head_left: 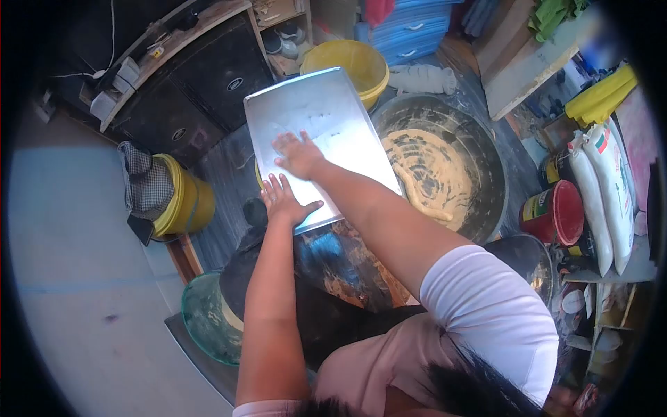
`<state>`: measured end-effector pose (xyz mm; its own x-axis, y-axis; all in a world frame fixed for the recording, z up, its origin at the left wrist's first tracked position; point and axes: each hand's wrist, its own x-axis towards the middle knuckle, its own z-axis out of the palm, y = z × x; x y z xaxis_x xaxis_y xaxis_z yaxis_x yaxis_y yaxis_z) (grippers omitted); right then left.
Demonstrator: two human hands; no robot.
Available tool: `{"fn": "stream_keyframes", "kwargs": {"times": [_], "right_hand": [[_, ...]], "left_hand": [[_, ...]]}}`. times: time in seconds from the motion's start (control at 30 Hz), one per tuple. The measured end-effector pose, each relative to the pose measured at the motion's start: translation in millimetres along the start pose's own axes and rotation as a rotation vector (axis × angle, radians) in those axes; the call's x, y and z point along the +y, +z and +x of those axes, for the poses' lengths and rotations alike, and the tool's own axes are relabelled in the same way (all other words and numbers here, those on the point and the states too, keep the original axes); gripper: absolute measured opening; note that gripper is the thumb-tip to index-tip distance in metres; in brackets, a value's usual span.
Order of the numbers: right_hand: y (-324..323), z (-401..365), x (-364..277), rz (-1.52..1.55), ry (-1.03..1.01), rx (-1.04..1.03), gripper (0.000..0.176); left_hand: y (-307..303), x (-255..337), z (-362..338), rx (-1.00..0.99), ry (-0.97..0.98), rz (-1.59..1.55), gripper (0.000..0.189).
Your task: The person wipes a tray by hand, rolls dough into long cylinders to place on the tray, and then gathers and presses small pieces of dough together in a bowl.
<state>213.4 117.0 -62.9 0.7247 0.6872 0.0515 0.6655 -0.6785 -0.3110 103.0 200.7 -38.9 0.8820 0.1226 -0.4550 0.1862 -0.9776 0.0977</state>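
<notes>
A shiny metal baking tray lies tilted in front of me, with a few dark marks on its surface. My right hand rests flat on the middle of the tray, fingers stretched out. Near the tray's lower left corner, my left hand is spread open with its thumb out to the side, touching the tray. To the right stands a wide dark basin, its bottom coated with flour. A long rope of dough lies in it. What supports the tray is mostly hidden.
Behind the tray is a yellow tub. A yellow bucket with checked cloth stands left, a green glass bowl lower left. On the right are a red bucket and white sacks. A dark cabinet lines the back left.
</notes>
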Motion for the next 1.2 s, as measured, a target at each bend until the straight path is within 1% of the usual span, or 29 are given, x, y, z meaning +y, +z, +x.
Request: {"fn": "stream_keyframes", "kwargs": {"times": [0.07,0.1,0.17,0.23,0.3,0.33,0.4,0.43,0.5,0.6,0.63,0.7,0.77,0.83,0.87,0.93,0.97,1.03,1.07,1.13,1.17,1.2], "right_hand": [[-6.4,3.1,30.2,-0.087,0.222,0.112,0.061],[-1.4,2.3,52.8,-0.154,0.283,0.19,0.061],[-15.1,-10.5,88.3,-0.147,0.438,0.211,0.063],[-25.7,-31.1,116.5,-0.255,0.512,0.22,0.064],[-29.2,-51.8,124.0,-0.246,0.551,0.236,0.069],[-26.0,-56.1,118.3,-0.249,0.547,0.232,0.069],[-16.4,-71.9,99.8,-0.341,0.619,0.23,0.07],[-11.5,-80.3,87.6,-0.341,0.623,0.228,0.07],[-0.8,-93.8,57.9,-0.267,0.449,0.132,0.071],[6.0,-119.6,14.8,-0.273,0.317,0.025,0.068],[9.4,-129.9,5.9,-0.27,0.32,0.026,0.068],[14.2,-149.4,-6.1,-0.202,0.262,0.001,0.068],[12.9,-172.0,-4.0,-0.141,0.262,-0.009,0.07],[8.0,-192.3,6.7,-0.093,0.323,-0.012,0.07],[3.8,-201.6,14.3,-0.092,0.32,-0.014,0.07],[-3.5,-213.5,26.1,-0.212,0.529,0.023,0.072],[-2.9,-212.4,26.3,-0.217,0.524,0.024,0.072],[2.1,-212.8,24.8,-0.295,0.653,0.101,0.073],[7.1,-211.8,20.8,-0.3,0.652,0.102,0.073],[15.2,-202.7,-3.2,-0.206,0.535,0.047,0.073],[15.6,-200.1,-14.8,-0.173,0.414,-0.032,0.07],[16.2,-200.4,-30.4,-0.132,0.294,-0.037,0.069]], "left_hand": [[-0.3,1.5,0.8,-0.009,-0.008,0.007,0.126],[-0.2,1.5,0.6,-0.02,-0.02,0.008,0.125],[-2.7,2.1,0.2,-0.03,-0.02,0.013,0.124],[-2.7,2.4,1.4,-0.035,-0.026,0.022,0.125],[0.7,0.8,3.8,-0.019,-0.018,0.024,0.125],[2.6,0.2,4.7,-0.004,-0.01,0.027,0.125],[2.9,0.2,7.4,-0.009,-0.009,0.035,0.125],[3.2,0.6,8.5,-0.013,-0.005,0.048,0.125],[3.8,-0.2,10.9,-0.027,-0.007,0.062,0.127],[2.2,2.0,11.1,-0.036,-0.012,0.07,0.13],[0.9,2.2,10.1,-0.035,-0.017,0.062,0.132],[-1.1,0.6,8.9,-0.036,0.005,0.079,0.135],[0.2,-1.0,6.4,-0.044,0.024,0.102,0.138],[-0.5,-0.4,4.2,-0.035,0.026,0.095,0.142],[-0.5,-0.7,2.0,-0.026,0.033,0.085,0.142],[0.0,-1.4,1.5,-0.029,0.035,0.091,0.142],[-1.1,-1.2,2.2,-0.03,0.039,0.094,0.142],[0.0,-3.1,3.8,-0.031,0.038,0.086,0.143],[0.2,-2.4,5.1,-0.03,0.039,0.083,0.143],[-5.3,0.5,2.2,-0.043,0.027,0.109,0.14],[-7.6,1.7,1.1,-0.062,0.012,0.137,0.138],[-6.6,2.1,3.2,-0.062,0.012,0.132,0.138]]}}
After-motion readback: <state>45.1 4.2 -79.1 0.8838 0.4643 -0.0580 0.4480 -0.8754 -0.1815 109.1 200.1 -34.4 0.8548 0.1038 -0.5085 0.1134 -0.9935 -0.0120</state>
